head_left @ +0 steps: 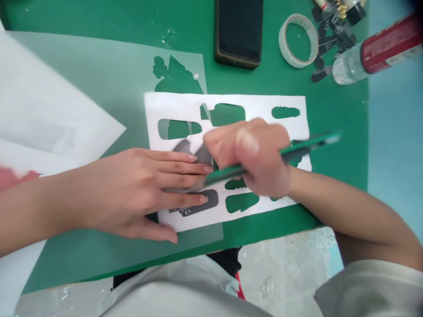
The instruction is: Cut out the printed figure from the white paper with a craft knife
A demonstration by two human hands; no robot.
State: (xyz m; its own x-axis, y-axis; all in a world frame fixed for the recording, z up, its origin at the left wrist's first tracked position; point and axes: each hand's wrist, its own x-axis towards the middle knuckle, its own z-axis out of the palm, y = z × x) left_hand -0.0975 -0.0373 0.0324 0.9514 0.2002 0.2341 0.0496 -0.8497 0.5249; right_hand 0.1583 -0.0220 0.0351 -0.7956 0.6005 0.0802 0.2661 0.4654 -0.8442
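My left hand (145, 187) lies flat with fingers stretched over a white paper sheet (264, 103). Several shaped holes in the sheet show green through them, and a few dark printed shapes (211, 200) remain in the paper by my fingertips. My right hand (254, 154) is closed around a slim green craft knife (228, 174), slanted with its blurred tip close to my left fingers. A translucent film (109, 59) partly lies under the paper, with a cut-out figure shape near its top right corner.
On the green tabletop (340, 176) are a dark phone (239, 33) at the back and a roll of tape (284, 42) to its right. Small dark cut pieces (342, 33) lie beside a clear bottle with red label (350, 66). White sheets (66, 105) cover the left side.
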